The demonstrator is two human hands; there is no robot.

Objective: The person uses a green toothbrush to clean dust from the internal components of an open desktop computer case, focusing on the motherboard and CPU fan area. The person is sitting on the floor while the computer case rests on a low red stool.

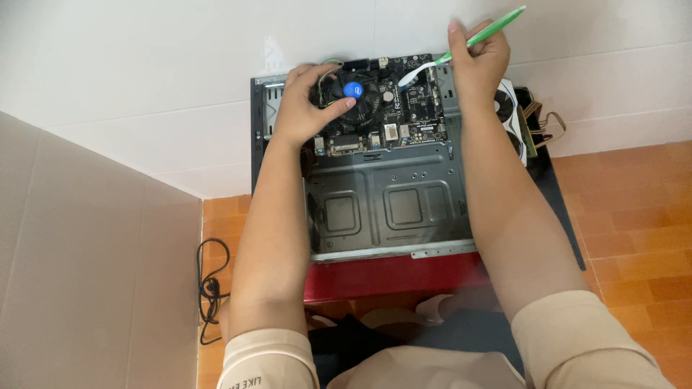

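Observation:
An open grey computer case [389,209] lies flat with a black motherboard [404,115] in its far end. My left hand [306,104] grips the round black cooler fan [357,97] with a blue centre. My right hand [477,61] holds a green and white toothbrush [476,37]. Its bristle head rests on the motherboard near the far edge, to the right of the fan.
The case rests on a red stool [389,275] over an orange tiled floor [634,223]. A white graphics card [510,108] and brown parts [540,126] lie right of the case. A black cable [210,288] lies on the floor at left, beside a beige panel [86,266].

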